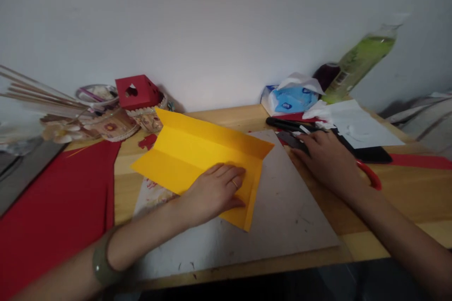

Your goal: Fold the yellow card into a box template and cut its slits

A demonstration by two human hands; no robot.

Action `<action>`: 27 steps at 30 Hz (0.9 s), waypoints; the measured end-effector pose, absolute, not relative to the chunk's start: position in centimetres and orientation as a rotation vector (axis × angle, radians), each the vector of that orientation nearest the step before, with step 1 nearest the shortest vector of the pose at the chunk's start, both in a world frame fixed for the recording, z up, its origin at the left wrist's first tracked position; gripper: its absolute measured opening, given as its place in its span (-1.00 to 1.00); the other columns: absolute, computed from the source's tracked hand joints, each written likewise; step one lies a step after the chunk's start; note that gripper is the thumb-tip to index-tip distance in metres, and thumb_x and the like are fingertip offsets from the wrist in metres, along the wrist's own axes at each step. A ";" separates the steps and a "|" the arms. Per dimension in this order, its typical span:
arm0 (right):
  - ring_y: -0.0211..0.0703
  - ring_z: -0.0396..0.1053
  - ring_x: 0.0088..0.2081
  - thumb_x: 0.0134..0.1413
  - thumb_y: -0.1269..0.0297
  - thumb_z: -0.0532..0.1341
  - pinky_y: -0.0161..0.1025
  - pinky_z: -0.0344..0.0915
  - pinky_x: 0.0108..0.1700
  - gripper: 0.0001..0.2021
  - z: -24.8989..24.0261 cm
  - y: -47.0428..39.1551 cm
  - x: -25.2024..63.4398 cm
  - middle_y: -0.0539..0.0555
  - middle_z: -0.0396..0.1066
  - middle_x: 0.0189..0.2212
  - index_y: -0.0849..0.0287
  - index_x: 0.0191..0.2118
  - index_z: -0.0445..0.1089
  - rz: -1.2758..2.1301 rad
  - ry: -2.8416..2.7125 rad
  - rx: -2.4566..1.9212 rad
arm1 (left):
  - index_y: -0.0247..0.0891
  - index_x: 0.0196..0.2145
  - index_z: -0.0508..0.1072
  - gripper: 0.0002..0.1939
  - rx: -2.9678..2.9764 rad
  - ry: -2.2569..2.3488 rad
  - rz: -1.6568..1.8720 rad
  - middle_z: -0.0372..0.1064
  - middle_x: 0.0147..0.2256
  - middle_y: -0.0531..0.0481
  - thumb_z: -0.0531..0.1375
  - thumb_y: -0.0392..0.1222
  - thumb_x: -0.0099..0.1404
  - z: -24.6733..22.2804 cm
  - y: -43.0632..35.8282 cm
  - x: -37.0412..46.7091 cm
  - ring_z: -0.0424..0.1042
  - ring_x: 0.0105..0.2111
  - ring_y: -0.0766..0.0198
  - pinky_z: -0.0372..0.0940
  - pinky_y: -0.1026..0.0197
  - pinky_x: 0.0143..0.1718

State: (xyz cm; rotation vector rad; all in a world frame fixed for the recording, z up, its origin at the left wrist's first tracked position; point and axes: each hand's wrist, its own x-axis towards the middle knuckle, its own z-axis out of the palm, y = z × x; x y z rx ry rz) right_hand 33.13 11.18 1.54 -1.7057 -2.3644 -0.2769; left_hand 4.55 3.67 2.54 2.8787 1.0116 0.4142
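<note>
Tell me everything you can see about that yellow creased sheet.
The bright yellow, creased sheet looks like stiff paper or thin card. Straight creases divide it into panels; the far one appears to tilt up, and a narrow strip runs along the right edge. It lies slanted, partly over the pale grey flat board on the light wooden table. The bare left hand rests on it.

We see our left forearm (148, 233) slanting in from the lower left, its hand (213, 190) palm down, fingers close together and pointing right, the thumb spread apart below them. Our right forearm (391, 225) reaches up and leftward from the lower right; its hand (332, 162) is back upward, fingers bent, though dimness leaves us unsure whether they grip.
</note>
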 end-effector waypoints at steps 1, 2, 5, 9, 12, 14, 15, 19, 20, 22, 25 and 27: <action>0.25 0.27 -0.16 0.15 0.19 0.03 0.06 0.23 -0.20 -0.62 1.5 11.6 33.3 0.34 0.33 -0.26 0.36 -0.08 0.39 -0.271 -2.374 -1.705 | -0.45 -0.07 0.34 -0.55 2.860 1.004 0.411 0.35 -0.03 -0.23 0.22 -0.04 0.22 2.5 3.8 4.5 0.33 -0.01 0.02 0.29 0.01 -0.01; 0.21 0.28 -0.17 0.14 0.21 0.04 0.03 0.24 -0.21 -0.64 1.4 11.9 33.5 0.32 0.34 -0.27 0.33 -0.08 0.40 -0.256 -2.383 -1.701 | -0.44 -0.04 0.33 -0.53 2.841 1.003 0.399 0.35 -0.02 -0.22 0.22 -0.02 0.22 2.4 4.0 4.4 0.33 0.00 0.03 0.28 0.02 0.00; 0.14 0.29 -0.18 0.13 0.26 0.07 -0.02 0.25 -0.18 -0.72 1.1 12.7 34.1 0.27 0.37 -0.27 0.27 -0.13 0.40 -0.193 -2.385 -1.693 | -0.44 0.06 0.25 -0.45 2.809 1.009 0.348 0.34 0.01 -0.22 0.20 -0.01 0.23 2.3 4.2 4.2 0.32 0.01 0.05 0.28 0.02 0.02; 0.14 0.28 -0.10 0.06 0.30 0.11 -0.05 0.25 -0.11 -0.76 1.2 12.6 34.4 0.31 0.36 -0.19 0.25 -0.16 0.37 -0.126 -2.325 -1.717 | -0.26 0.14 0.23 -0.51 2.888 0.988 0.289 0.31 0.04 -0.23 0.16 -0.09 0.29 2.0 4.1 3.9 0.32 0.03 0.01 0.30 -0.06 -0.04; 0.11 0.35 -0.15 0.05 0.32 0.09 -0.09 0.28 -0.23 -0.63 2.3 11.8 34.4 0.30 0.40 -0.16 0.26 0.01 0.28 -0.072 -2.240 -1.797 | -0.01 0.10 0.30 -0.64 2.976 0.917 0.287 0.28 0.08 -0.19 0.08 -0.21 0.35 1.6 3.9 3.5 0.27 0.08 -0.02 0.30 -0.10 -0.06; 0.10 0.40 -0.29 0.06 0.27 0.07 -0.10 0.27 -0.37 -0.58 3.5 10.9 34.6 0.29 0.45 -0.23 0.25 0.06 0.25 -0.062 -2.154 -1.876 | 0.06 0.03 0.38 -0.68 2.990 0.870 0.318 0.27 0.10 -0.14 0.06 -0.22 0.37 1.4 3.9 3.2 0.26 0.10 -0.03 0.28 -0.16 -0.05; 0.11 0.40 -0.35 0.07 0.21 0.06 -0.10 0.25 -0.43 -0.57 4.2 10.3 34.7 0.29 0.46 -0.27 0.25 0.06 0.26 -0.071 -2.109 -1.910 | 0.08 -0.01 0.40 -0.70 2.989 0.856 0.331 0.28 0.10 -0.13 0.06 -0.20 0.36 1.3 4.0 3.0 0.26 0.10 -0.04 0.28 -0.18 -0.05; 0.03 0.39 -0.46 0.15 -0.08 -0.10 -0.14 0.26 -0.52 -0.52 6.0 6.9 34.6 0.19 0.47 -0.41 0.12 -0.04 0.31 -0.010 -2.021 -1.898 | 0.05 -0.01 0.42 -0.71 2.981 0.817 0.350 0.28 0.10 -0.19 0.06 -0.18 0.36 1.2 4.1 2.8 0.29 0.08 -0.09 0.29 -0.21 -0.09; -0.03 0.38 -0.52 0.15 -0.14 -0.10 -0.18 0.25 -0.57 -0.53 6.2 6.0 34.2 0.12 0.46 -0.48 0.06 -0.09 0.33 0.057 -2.011 -1.828 | 0.04 0.00 0.41 -0.70 2.977 0.807 0.345 0.28 0.10 -0.20 0.06 -0.19 0.36 1.2 4.1 2.8 0.29 0.08 -0.10 0.29 -0.22 -0.09; -0.10 0.37 -0.62 0.10 -0.21 -0.02 -0.25 0.22 -0.66 -0.55 5.9 4.3 32.8 0.02 0.46 -0.57 0.00 -0.27 0.41 0.179 -2.180 -1.676 | 0.03 0.01 0.40 -0.69 2.971 0.799 0.318 0.27 0.11 -0.20 0.06 -0.20 0.36 1.3 4.2 2.8 0.27 0.09 -0.10 0.28 -0.22 -0.07; -0.13 0.39 -0.67 0.22 -0.10 -0.11 -0.27 0.13 -0.70 -0.52 4.7 2.9 30.1 -0.03 0.44 -0.64 0.02 -0.46 0.39 0.093 -2.487 -1.458 | 0.05 0.04 0.37 -0.68 2.972 0.803 0.281 0.24 0.13 -0.19 0.08 -0.21 0.35 1.4 4.2 2.8 0.24 0.12 -0.08 0.25 -0.21 -0.05; -0.10 0.41 -0.65 0.26 -0.02 -0.14 -0.27 0.05 -0.69 -0.52 4.0 2.7 28.6 -0.03 0.43 -0.64 0.06 -0.51 0.34 -0.052 -2.598 -1.367 | 0.06 0.05 0.35 -0.66 2.971 0.812 0.255 0.21 0.15 -0.19 0.09 -0.20 0.35 1.4 4.2 2.8 0.21 0.13 -0.07 0.24 -0.21 -0.02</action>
